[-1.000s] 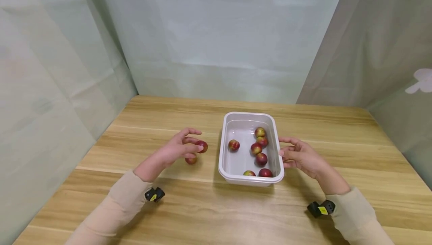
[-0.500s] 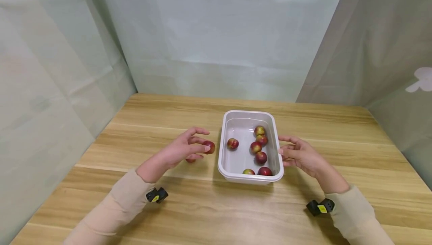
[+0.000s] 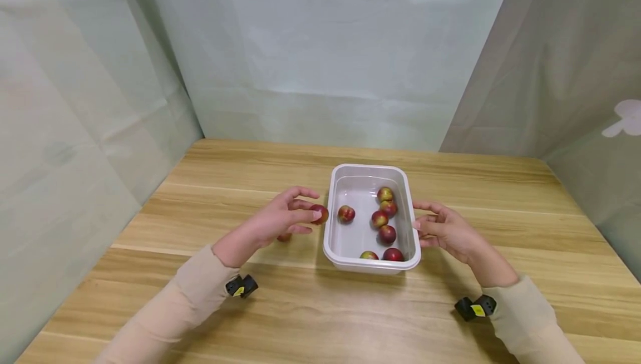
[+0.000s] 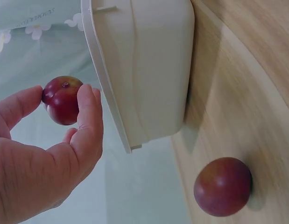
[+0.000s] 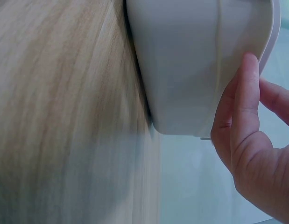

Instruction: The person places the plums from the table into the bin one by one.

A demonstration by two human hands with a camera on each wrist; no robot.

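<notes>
Wooden table (image 3: pixel 200 308), pale curtains behind. Left hand (image 3: pixel 280 220) pinches a red plum (image 3: pixel 319 214) between thumb and fingertips, just left of the white tub's (image 3: pixel 328 241) rim, above the table. Another plum (image 3: pixel 284 237) lies under that hand. Right hand (image 3: pixel 445 230) has fingers loosely curved against the tub's right wall, steadying it.

8 plums (image 3: pixel 387 234), 1 white tub (image 3: pixel 369 172), 2 hands (image 3: pixel 280 220)
</notes>
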